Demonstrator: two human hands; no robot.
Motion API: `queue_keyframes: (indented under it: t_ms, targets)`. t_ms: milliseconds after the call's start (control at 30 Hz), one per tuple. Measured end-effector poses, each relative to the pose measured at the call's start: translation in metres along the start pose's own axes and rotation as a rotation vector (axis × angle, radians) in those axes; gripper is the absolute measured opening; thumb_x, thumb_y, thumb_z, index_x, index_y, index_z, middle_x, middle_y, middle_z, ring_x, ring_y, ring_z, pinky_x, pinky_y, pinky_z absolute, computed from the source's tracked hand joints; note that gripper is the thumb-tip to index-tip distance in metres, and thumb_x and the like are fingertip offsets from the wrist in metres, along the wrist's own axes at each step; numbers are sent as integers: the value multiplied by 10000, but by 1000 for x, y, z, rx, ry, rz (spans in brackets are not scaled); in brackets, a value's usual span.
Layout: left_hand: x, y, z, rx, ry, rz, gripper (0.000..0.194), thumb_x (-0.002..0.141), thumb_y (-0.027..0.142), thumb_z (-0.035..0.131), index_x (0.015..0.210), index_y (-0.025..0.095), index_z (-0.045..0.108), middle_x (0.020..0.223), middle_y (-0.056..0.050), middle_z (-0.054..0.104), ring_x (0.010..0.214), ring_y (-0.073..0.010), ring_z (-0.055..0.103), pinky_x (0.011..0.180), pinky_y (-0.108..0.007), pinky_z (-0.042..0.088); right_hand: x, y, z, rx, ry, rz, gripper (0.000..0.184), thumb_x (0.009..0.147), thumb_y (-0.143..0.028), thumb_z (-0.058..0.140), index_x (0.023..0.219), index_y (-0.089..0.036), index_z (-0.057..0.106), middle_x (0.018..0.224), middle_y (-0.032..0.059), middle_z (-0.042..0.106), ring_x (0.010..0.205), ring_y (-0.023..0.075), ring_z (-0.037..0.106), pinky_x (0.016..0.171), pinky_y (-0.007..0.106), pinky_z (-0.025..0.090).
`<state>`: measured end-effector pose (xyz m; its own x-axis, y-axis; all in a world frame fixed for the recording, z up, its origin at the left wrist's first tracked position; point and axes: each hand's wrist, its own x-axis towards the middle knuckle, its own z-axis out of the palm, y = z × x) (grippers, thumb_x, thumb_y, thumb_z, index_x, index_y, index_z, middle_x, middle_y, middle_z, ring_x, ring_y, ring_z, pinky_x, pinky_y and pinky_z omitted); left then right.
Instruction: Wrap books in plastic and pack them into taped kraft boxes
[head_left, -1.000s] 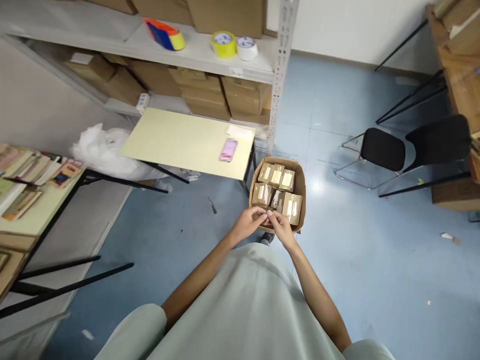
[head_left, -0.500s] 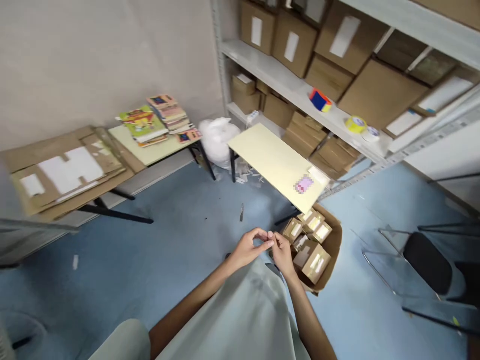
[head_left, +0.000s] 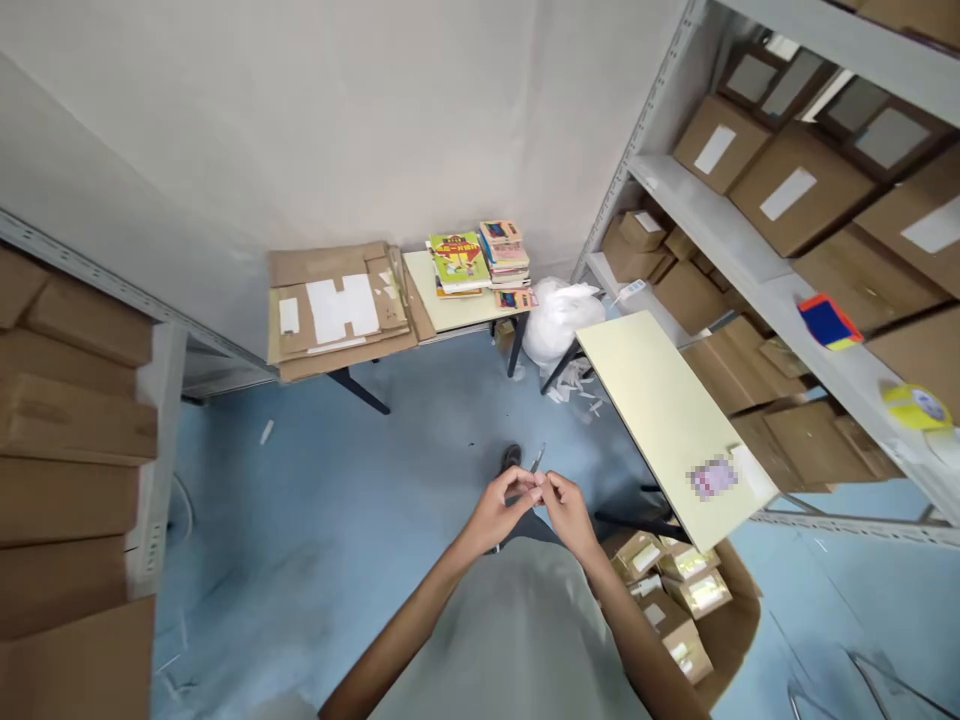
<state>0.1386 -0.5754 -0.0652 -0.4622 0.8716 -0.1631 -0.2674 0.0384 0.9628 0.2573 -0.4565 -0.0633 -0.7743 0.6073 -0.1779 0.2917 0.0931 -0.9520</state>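
My left hand (head_left: 499, 512) and my right hand (head_left: 565, 512) meet in front of my body, above the floor. The fingertips of both are pinched together and touch each other. Anything between them is too small or too hidden to make out. Just past the fingers, a thin grey strip-like object (head_left: 538, 458) shows against the floor, beside my dark shoe (head_left: 511, 456). A pale yellow table (head_left: 649, 385) stands to the right of my hands, with a blurred-out purplish item (head_left: 712, 478) on it.
Books (head_left: 459, 262) and flattened cardboard (head_left: 337, 315) lie on tables by the wall. A white plastic bag (head_left: 559, 325) sits between tables. An open carton (head_left: 739, 610) of small boxes is at lower right. Shelves with boxes flank both sides; yellow tape (head_left: 916, 405) lies on the right one.
My view has swung left, bringing the left shelf into sight and shifting the tables rightward. A shoe now shows beyond my hands. The hands keep their pinched pose.
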Motion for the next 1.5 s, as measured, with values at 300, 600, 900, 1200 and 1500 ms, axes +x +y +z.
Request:
queue_keyframes:
  t_ms: [300,600,900,1200,1500]
  targets:
    - [101,36,-83,77,190,-5,499,923,695,795,995,206,723,945,-47,746,936,-213,724,965,-381,595,154,-23,40,4,-90,-52,645,1029,-809,483,694,-261,432,642,-54,406,628,141,401,609,279,348]
    - [205,88,-158,78,261,-34,504,914,699,811,959,208,705,930,-51,757,916,-213,725,911,-367,602,293,-65,58,-18,-182,-88,622,1065,-758,494,704,-252,521,634,-27,530,632,159,473,608,285,365]
    - [275,84,-235,30,233,-54,493,979,699,719,969,206,737,918,-58,768,915,-219,726,956,-384,581,387,-80,83,-39,-282,-26,603,1056,-748,540,706,-257,569,676,8,674,652,187,627,671,302,471]
    - [395,70,-363,180,366,-157,508,869,668,799,1057,200,736,1001,-89,788,924,-249,747,874,-380,605,464,-113,115,-87,-136,53,642,1017,-818,547,702,-259,574,702,28,713,713,209,694,760,327,540]
    - [499,55,-416,616,571,-504,514,898,567,833,1132,166,613,1271,-258,751,1153,-385,747,897,-415,532,490,-143,134,-161,57,138,640,1022,-815,528,698,-266,590,710,30,691,734,219,669,769,349,541]
